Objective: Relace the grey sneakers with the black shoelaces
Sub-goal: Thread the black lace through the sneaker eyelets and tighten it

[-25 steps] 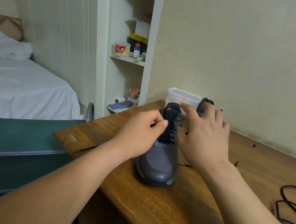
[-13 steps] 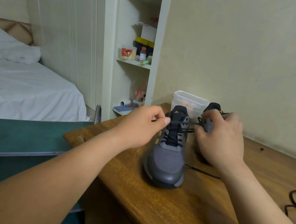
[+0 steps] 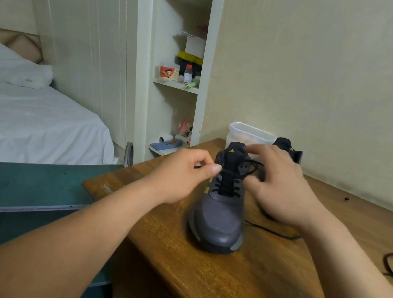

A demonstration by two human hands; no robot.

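My left grip (image 3: 186, 175) pinches one end of the black shoelace (image 3: 226, 191), drawn across the grey sneaker (image 3: 219, 219) standing mid-frame on the worktop (image 3: 260, 275). My right grip (image 3: 284, 191) is blurred beside the tongue, so I cannot tell its hold.

My bench (image 3: 260, 275) is varnished wood, glossy, its grain plain to see. The grey sneaker (image 3: 217, 219) has a matt woven cloth upper and a smoother, faintly shiny toe. The black shoelace (image 3: 228, 187) is matt cord. The tub (image 3: 249, 132) is cloudy plastic; the bed sheet (image 3: 28, 117) white cloth.
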